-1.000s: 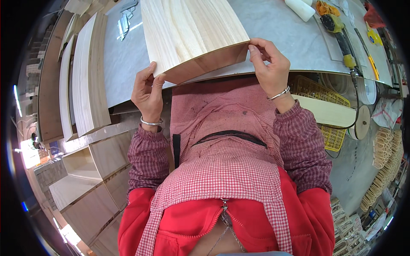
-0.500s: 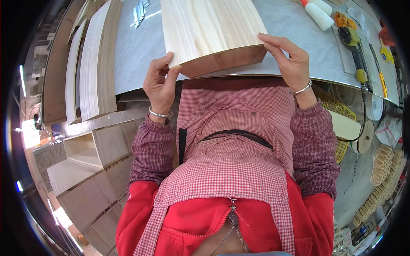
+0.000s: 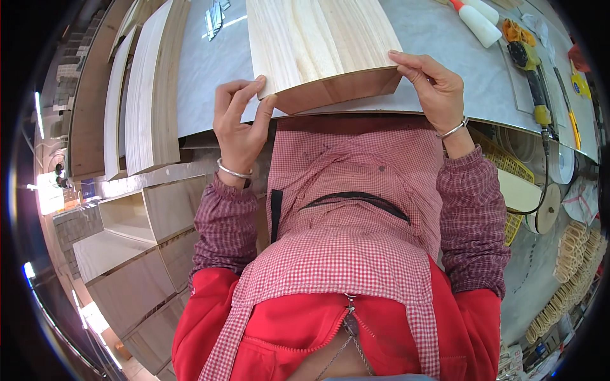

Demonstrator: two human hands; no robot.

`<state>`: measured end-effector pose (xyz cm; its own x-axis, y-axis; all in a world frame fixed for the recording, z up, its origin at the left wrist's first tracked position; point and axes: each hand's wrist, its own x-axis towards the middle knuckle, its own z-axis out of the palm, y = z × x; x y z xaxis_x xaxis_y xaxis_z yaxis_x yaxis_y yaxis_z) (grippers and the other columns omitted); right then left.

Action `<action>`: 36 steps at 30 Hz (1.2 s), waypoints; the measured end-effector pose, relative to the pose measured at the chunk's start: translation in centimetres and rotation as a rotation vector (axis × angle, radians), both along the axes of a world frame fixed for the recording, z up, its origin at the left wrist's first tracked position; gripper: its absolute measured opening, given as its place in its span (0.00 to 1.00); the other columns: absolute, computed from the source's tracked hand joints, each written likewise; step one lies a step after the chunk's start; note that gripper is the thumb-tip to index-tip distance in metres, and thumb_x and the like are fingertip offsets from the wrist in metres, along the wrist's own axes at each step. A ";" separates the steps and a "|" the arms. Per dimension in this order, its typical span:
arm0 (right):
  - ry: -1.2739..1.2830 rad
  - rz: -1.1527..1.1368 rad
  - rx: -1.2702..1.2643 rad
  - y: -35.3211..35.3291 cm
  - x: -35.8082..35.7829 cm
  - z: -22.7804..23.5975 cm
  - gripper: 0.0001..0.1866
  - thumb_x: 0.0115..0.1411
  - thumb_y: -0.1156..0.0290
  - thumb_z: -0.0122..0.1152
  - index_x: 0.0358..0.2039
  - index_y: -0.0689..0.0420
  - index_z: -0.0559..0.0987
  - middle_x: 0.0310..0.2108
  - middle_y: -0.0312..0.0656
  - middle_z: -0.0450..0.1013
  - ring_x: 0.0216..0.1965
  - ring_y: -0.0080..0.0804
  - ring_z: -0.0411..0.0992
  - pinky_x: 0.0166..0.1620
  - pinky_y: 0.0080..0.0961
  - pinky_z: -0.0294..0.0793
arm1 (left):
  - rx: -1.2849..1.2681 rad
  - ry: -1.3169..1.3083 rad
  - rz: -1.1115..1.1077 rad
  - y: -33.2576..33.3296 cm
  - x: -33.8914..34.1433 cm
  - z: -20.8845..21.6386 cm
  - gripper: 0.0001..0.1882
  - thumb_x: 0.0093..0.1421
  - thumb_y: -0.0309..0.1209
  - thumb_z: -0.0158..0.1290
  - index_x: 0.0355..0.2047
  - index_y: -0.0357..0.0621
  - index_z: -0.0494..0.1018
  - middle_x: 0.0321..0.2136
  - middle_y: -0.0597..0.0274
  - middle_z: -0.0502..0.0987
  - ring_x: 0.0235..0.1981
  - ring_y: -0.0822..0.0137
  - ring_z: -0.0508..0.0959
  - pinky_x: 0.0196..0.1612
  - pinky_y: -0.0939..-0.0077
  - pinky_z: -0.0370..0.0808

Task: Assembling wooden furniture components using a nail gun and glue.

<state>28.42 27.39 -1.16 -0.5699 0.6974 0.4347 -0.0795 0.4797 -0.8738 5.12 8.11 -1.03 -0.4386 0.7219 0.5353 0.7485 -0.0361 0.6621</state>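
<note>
Handling a wooden box (image 3: 324,41) by its two near corners

So the box sits on the grey bench (image 3: 213,73), its near side right by the front edge. The right hand (image 3: 438,89) has its right-hand corner pinched between thumb and fingers. The left hand (image 3: 244,120) has thumb and index tips touching around the other corner, but I can't tell if it's really gripping.

Compared with half a second ago, not a lot's different. Left fingers look straighter and more spread; they were curled in tighter. Right hand's pinch looks pretty much the same. Everything sits slightly further right in view, but the box hasn't obviously shifted against the metal strips (image 3: 215,20) off to its left or the white bottle (image 3: 476,25) to its right. Power tool (image 3: 532,79) is still lying beyond the right hand, too.
</note>
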 end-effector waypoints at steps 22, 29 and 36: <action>-0.002 -0.063 0.115 -0.4 -0.3 -0.1 0.13 0.56 0.84 0.57 0.40 0.56 0.82 0.37 0.33 0.79 0.31 0.19 0.74 0.38 0.11 0.73 | 0.020 0.537 -0.213 5.6 2.8 1.6 0.16 0.50 0.22 0.60 0.41 0.44 0.79 0.38 0.65 0.78 0.34 0.70 0.74 0.39 0.79 0.69; 0.024 -0.006 0.079 -0.6 -0.7 0.2 0.14 0.55 0.84 0.57 0.40 0.56 0.82 0.37 0.33 0.79 0.30 0.19 0.72 0.36 0.10 0.71 | 0.020 0.544 -0.204 5.1 2.4 1.5 0.15 0.51 0.22 0.59 0.41 0.43 0.79 0.39 0.65 0.79 0.35 0.69 0.74 0.39 0.78 0.69; -0.001 0.023 0.143 -1.1 -1.2 0.3 0.15 0.55 0.86 0.55 0.40 0.57 0.82 0.37 0.34 0.79 0.30 0.20 0.73 0.36 0.10 0.71 | 0.016 0.519 -0.176 4.3 1.9 1.8 0.15 0.51 0.23 0.60 0.41 0.43 0.79 0.38 0.64 0.78 0.36 0.69 0.75 0.40 0.78 0.69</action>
<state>27.22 26.27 -0.88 -0.5854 0.6148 0.5285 -0.0913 0.5978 -0.7964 7.00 12.39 0.80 0.0127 0.7506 0.6606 0.9585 -0.1972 0.2057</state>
